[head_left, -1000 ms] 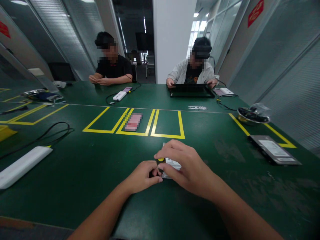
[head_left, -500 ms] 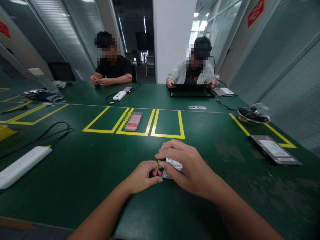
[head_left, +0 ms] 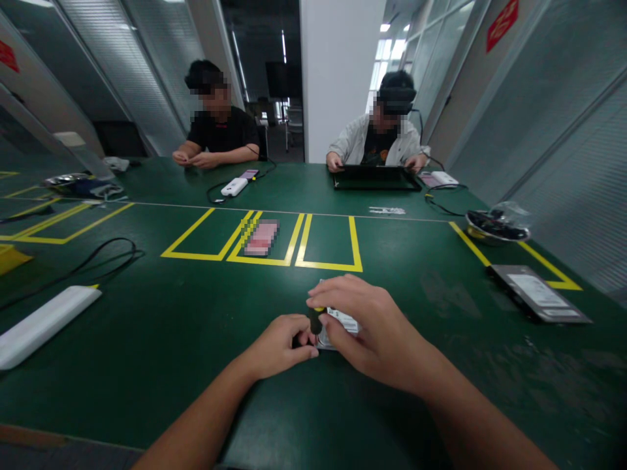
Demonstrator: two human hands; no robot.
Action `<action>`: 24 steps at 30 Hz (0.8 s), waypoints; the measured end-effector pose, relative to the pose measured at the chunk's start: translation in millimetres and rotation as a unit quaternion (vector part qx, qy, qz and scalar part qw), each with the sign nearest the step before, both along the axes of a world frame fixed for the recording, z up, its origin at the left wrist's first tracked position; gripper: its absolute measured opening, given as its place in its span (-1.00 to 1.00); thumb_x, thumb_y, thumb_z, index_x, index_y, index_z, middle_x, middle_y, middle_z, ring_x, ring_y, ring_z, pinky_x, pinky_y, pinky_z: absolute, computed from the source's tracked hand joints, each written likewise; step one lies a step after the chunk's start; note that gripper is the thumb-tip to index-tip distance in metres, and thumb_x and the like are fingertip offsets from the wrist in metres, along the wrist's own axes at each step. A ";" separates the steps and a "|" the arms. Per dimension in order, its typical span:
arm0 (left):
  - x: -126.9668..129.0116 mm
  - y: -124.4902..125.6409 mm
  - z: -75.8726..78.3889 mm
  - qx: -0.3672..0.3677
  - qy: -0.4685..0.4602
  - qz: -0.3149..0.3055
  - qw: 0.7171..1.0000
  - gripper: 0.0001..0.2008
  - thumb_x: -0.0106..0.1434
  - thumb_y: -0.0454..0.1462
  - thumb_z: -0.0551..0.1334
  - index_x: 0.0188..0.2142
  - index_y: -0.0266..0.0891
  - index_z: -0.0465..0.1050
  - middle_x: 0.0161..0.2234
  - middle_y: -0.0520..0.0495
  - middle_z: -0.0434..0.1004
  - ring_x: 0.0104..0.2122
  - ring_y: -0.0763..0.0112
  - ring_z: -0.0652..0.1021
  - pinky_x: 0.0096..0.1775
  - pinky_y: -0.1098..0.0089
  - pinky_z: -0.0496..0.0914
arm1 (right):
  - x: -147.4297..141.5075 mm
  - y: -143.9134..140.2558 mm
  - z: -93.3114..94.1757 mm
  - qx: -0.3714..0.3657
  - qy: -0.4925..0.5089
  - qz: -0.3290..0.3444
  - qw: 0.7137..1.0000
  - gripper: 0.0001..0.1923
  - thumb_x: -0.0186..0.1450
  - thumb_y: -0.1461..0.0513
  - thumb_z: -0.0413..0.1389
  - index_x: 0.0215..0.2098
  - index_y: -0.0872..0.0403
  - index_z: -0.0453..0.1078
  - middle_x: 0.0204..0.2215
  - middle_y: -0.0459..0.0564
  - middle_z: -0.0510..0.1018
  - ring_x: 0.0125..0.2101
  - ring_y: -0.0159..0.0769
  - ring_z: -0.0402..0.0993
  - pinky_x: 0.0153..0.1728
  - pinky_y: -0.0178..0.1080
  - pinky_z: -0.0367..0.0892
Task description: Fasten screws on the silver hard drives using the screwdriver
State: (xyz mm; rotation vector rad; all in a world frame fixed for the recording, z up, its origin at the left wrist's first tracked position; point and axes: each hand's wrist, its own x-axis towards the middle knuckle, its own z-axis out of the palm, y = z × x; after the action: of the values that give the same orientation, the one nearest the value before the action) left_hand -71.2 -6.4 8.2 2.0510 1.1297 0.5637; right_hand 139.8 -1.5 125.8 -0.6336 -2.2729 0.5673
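- Two hands met low at centre of the green table [head_left: 147, 339], over a hard drive [head_left: 339, 321] lying flat, mostly hidden under the right hand [head_left: 372, 329].
- Right hand curled over the drive, fingertips pinching a small black-and-yellow screwdriver [head_left: 316, 320] held upright at the drive's left edge.
- Left hand [head_left: 279, 346] loosely closed, thumb and fingers pressed to the drive's near-left corner, just beside the screwdriver.

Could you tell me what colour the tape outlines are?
Yellow tape outlines, in the head view.
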 end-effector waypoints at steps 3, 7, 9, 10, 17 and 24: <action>-0.4 0.1 -0.8 -0.010 -0.006 0.000 1.000 -0.86 0.20 -0.24 0.30 -0.40 -0.27 0.40 -0.41 0.04 0.46 -0.40 0.42 0.44 -0.35 0.45 0.25 | -0.1 0.0 1.2 -0.003 -0.017 0.002 1.000 -0.81 0.32 0.36 0.08 -0.11 0.14 0.45 -0.18 -0.01 0.54 -0.14 -0.34 0.42 -0.06 -0.25 0.33; -0.3 -0.2 -1.4 -0.004 -0.002 0.005 1.000 -0.86 0.19 -0.24 0.30 -0.38 -0.28 0.41 -0.41 0.03 0.47 -0.40 0.40 0.44 -0.36 0.44 0.25 | -1.8 -0.3 3.2 -0.023 -0.034 -0.010 0.999 -0.85 0.33 0.30 0.10 -0.13 0.12 0.45 -0.18 0.01 0.49 -0.16 -0.33 0.41 -0.13 -0.26 0.34; 0.0 -0.3 -1.0 0.000 -0.004 0.008 1.000 -0.88 0.18 -0.27 0.29 -0.38 -0.27 0.40 -0.41 0.04 0.47 -0.40 0.41 0.44 -0.35 0.44 0.25 | -2.0 -0.6 2.7 -0.022 -0.025 -0.006 0.999 -0.78 0.31 0.33 0.09 -0.08 0.11 0.44 -0.13 0.02 0.50 -0.11 -0.31 0.41 -0.06 -0.23 0.34; 0.2 -0.3 -0.8 0.000 -0.005 0.008 1.000 -0.90 0.18 -0.28 0.29 -0.38 -0.27 0.40 -0.41 0.04 0.47 -0.40 0.41 0.44 -0.34 0.44 0.26 | -1.9 -0.8 2.1 -0.019 -0.019 -0.002 1.000 -0.75 0.30 0.35 0.09 -0.06 0.11 0.43 -0.12 0.03 0.51 -0.08 -0.29 0.41 -0.03 -0.21 0.34; -0.2 -0.4 -1.0 -0.004 -0.004 0.007 1.000 -0.87 0.19 -0.26 0.28 -0.40 -0.27 0.39 -0.43 0.06 0.44 -0.41 0.43 0.43 -0.36 0.45 0.24 | -1.5 -0.6 0.2 -0.011 -0.028 -0.010 0.999 -0.78 0.30 0.33 0.10 -0.08 0.10 0.42 -0.16 0.02 0.53 -0.10 -0.26 0.42 -0.06 -0.19 0.34; -0.2 0.0 -1.0 0.003 0.009 0.007 1.000 -0.88 0.19 -0.26 0.28 -0.41 -0.27 0.41 -0.44 0.05 0.43 -0.41 0.41 0.42 -0.35 0.45 0.25 | -2.5 -1.0 1.9 -0.024 -0.031 -0.014 0.999 -0.87 0.31 0.30 0.13 -0.15 0.11 0.40 -0.21 0.00 0.49 -0.17 -0.31 0.39 -0.14 -0.26 0.30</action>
State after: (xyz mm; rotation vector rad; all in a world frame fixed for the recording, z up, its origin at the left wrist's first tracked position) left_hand -71.4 -6.4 7.3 2.0582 1.1562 0.5563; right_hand 137.3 -2.5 127.7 -0.7132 -2.3103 0.5972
